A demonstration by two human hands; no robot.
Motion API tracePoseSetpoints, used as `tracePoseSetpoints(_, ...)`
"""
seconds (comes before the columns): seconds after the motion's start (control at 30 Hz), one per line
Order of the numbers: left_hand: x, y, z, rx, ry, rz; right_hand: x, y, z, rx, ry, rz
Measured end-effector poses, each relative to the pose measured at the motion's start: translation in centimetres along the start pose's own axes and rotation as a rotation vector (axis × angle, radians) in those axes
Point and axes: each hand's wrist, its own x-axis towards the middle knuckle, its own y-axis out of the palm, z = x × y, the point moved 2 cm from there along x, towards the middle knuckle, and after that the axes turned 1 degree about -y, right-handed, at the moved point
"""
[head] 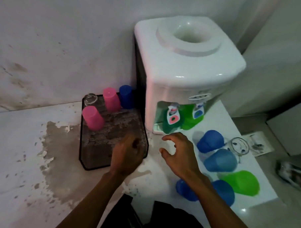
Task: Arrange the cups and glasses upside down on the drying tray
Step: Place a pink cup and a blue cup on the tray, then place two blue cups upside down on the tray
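Note:
A black mesh drying tray (96,156) lies on the counter left of centre. Upside down at its far end stand two pink cups (92,118) (111,100), a blue cup (126,96) and a clear glass (90,99). My left hand (127,154) hovers over the tray's near right corner, fingers curled, holding nothing that I can see. My right hand (176,152) is open just right of the tray, fingers spread. On the counter to the right are several blue cups (210,141) (220,160), a green cup (241,182) and a clear glass (239,146).
A white water dispenser (182,67) stands behind my right hand, against the tray's right side, with two green cups (168,122) under its taps. The worn white counter (32,151) meets a stained wall at the back. The counter's right edge drops off past the green cup.

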Motion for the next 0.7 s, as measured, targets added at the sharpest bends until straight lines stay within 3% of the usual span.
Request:
tracePoseSetpoints(0.2,-3.8,6.4,-6.1,-0.03,0.061,0.806,-3.7,-5.7,-5.2,0.058,0.137,-0.053)
tracePoseSetpoints(0.27,-4.5,8.0,-7.5,0.055,0.124,0.94,-5.1,-7.3,-6.7,0.075,0.178,-0.064)
tracePoseSetpoints(0.47,-5.4,11.3,-9.8,0.204,0.202,0.957,-9.4,-10.4,-11.0,-0.053,0.322,0.069)
tracePoseSetpoints(0.7,-4.9,11.1,-8.6,0.069,0.121,0.888,-11.6,-10.0,-11.6,-0.246,0.321,0.205)
